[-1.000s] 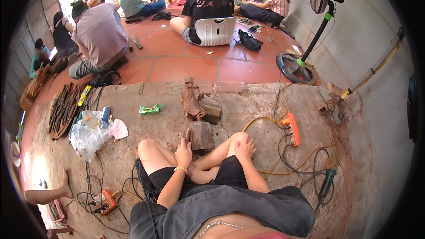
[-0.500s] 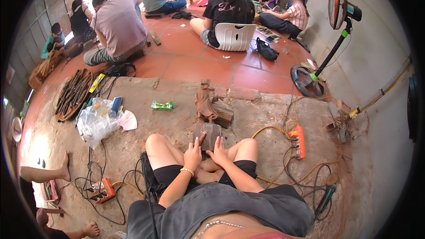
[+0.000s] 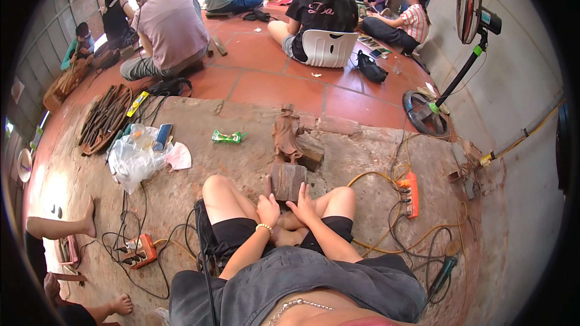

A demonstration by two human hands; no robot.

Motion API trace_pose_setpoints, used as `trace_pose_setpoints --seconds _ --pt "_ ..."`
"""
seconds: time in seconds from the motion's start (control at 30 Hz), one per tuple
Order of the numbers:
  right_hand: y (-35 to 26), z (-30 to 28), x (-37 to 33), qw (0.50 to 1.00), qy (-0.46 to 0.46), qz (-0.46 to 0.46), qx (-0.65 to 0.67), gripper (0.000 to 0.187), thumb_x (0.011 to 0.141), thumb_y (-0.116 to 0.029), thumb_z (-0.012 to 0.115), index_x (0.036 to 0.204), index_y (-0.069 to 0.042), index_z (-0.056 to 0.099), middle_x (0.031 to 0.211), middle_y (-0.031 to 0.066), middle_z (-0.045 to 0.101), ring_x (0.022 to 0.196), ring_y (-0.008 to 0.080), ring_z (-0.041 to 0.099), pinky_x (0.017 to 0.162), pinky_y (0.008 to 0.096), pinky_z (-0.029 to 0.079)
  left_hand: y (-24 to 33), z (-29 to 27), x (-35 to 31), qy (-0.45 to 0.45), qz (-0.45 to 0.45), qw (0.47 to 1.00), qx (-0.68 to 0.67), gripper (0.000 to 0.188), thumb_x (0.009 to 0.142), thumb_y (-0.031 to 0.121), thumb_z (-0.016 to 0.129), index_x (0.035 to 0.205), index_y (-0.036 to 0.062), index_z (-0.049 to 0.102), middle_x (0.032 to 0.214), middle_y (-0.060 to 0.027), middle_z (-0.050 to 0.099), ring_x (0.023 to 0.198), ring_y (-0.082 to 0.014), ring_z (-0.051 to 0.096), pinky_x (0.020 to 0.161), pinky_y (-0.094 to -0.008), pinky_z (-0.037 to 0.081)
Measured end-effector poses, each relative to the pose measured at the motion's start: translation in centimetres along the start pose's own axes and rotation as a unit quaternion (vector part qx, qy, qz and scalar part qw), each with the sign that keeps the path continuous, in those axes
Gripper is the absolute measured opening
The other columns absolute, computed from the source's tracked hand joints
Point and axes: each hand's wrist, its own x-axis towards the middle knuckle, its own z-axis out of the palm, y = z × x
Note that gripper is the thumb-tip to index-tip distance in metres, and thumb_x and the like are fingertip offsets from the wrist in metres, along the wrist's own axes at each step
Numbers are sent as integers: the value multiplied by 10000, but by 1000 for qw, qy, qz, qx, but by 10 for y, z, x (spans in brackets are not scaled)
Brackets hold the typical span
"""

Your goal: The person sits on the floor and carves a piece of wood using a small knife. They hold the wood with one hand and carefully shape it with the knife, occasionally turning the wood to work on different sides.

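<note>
A squarish brown wooden block [image 3: 289,182] stands on the floor in front of my crossed legs. Just beyond it, a carved wooden figure in robes [image 3: 286,136] lies with its head away from me. My left hand [image 3: 267,210] is closed at the block's near left corner, round a thin brown stick [image 3: 269,185] that runs up along the block's left side; its lower end is hidden. Against the near right corner rests my right hand [image 3: 303,206], fingers stretched out and pointing away from me, with nothing visible gripped in it.
Left of the figure are a green packet [image 3: 228,137], a clear plastic bag [image 3: 130,166] and a basket of stick-like tools [image 3: 104,119]. Orange power strips [image 3: 412,195] with cables flank me; a corded power tool [image 3: 443,278] lies right. A fan [image 3: 468,15] and several seated people are beyond.
The brown stick has shifted from across the block's top to its left side, along with my left hand. My left fingers, stretched out before, are now curled. The whole view has tilted slightly.
</note>
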Motion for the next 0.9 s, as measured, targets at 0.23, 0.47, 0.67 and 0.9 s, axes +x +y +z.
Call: trace_pose_setpoints --seconds 0.23,0.47,0.67,0.9 --pt "7 7 -1 999 35 -24 1 839 685 -420 528 1243 -16 48 1214 308 184 1036 416 342 797 428 346 -19 20 -7 -92 -229 952 -182 346 827 262 337 808 -68 439 596 -182 523 443 -259 520 414 -344 412" --pt "2 4 -3 999 39 -21 -3 827 691 -420 520 1244 -17 55 1217 307 178 1034 415 344 787 433 348 -42 29 -14 -78 -88 991 -57 340 824 257 340 855 -76 402 670 -223 526 525 -279 539 454 -351 421" --pt "-1 -4 -1 999 35 -18 -7 823 696 -413 515 1237 9 60 1207 313 198 1021 422 358 814 409 339 -16 7 -8 -158 -154 968 -121 328 831 249 320 871 -71 378 686 -228 524 496 -279 530 424 -350 410" --pt "-4 -3 -2 998 55 -20 -28 808 685 -382 538 1229 22 98 1188 318 230 991 414 389 791 407 357 -20 1 -1 -180 -133 969 -106 322 828 230 330 896 -83 360 681 -226 520 444 -253 513 375 -322 395"
